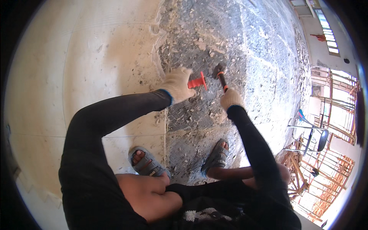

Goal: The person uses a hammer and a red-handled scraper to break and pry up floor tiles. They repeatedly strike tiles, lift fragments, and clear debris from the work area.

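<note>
My left hand (177, 85), in a pale knit glove, is closed around a chisel with a red hand guard (197, 82). The guard's flared end faces right; the chisel's blade is hidden behind the glove, near the broken edge of the cream floor layer (115, 61). In my right hand (232, 99), gloved alike, is a hammer (220, 73) gripped by its black and orange handle. The dark hammer head is to the right of the guard, a short gap away from it.
Grey rough floor (207, 115) strewn with chips and rubble spreads right of the broken edge. My sandalled feet (147, 163) stand on either side of that edge. At the far right are a chair (312, 138) and wooden scaffolding poles (329, 184) outside openings in the wall.
</note>
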A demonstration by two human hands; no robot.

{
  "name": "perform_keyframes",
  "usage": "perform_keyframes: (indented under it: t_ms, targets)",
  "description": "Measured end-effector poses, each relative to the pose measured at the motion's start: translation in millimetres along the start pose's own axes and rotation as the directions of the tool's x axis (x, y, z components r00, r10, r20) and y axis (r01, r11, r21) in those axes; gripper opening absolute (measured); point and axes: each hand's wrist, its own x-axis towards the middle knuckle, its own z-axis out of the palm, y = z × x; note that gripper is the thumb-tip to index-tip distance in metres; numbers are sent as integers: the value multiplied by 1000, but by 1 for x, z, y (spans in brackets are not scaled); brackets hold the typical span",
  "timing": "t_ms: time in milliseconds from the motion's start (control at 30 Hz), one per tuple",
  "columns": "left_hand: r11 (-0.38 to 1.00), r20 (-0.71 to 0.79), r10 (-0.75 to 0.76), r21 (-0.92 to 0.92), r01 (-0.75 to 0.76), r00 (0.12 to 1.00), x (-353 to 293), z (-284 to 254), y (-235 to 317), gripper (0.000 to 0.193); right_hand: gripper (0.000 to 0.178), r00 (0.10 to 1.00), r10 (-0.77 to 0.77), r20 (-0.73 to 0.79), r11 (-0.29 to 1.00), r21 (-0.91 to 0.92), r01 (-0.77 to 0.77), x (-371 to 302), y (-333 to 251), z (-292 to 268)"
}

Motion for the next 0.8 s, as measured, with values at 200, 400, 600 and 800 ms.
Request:
perform_keyframes:
  t_ms: [200,400,600,800]
  targets:
    - [981,78,-165,-87,171,983,28,39,25,42,28,970,67,234,636,739,-222,-41,18,55]
    - [976,79,-166,-127,175,983,43,63,16,32,25,957,-89,276,331,914,-234,-110,37,57]
    - [998,193,26,-67,-13,981,24,68,23,35,19,975,205,83,95,990,-104,-146,36,-15]
    - [975,126,71,-219,-42,989,30,59,9,31,30,901,411,-142,-283,919,274,-161,47,-67]
